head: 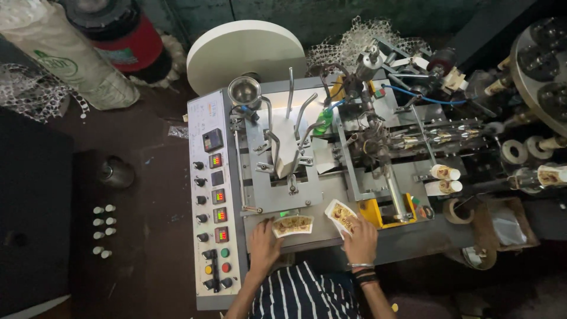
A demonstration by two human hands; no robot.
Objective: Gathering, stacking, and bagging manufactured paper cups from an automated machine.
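Note:
My left hand (263, 243) rests on the grey machine deck (322, 235) and pinches the left end of a printed fan-shaped paper blank (293, 224) lying flat there. My right hand (361, 239) holds a second printed paper blank (341, 216), tilted up off the deck. Just beyond both hands stands the feeder frame (277, 171) with a stack of white blanks (286, 147) held between bent metal rods.
A control panel (214, 207) with knobs, buttons and lit displays runs along the machine's left side. A large white paper roll (245, 53) stands behind. Formed paper cups (444, 179) sit right of the mechanism, by a turret (540, 65). Small white-capped pieces (103, 230) lie on the floor at left.

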